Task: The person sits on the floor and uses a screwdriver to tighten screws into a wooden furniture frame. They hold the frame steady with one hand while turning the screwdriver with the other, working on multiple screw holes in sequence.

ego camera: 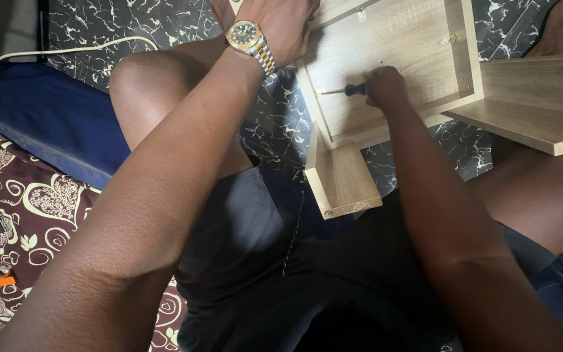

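Right hand (384, 86) closed around a screwdriver (345, 90), tip at a screw inside the wooden cabinet (399, 45) resting across the lap; left hand (281, 26) grips its edge. A tilted driver could slip and gouge the panel.

Both your arms reach forward, hands clenched.
Your left hand (281, 29) grips flat at the top; your right hand (384, 86) is fisted.

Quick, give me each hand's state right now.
Left hand: resting on the edge of the wooden cabinet panel; open or closed cannot be told.
Right hand: closed around the screwdriver.
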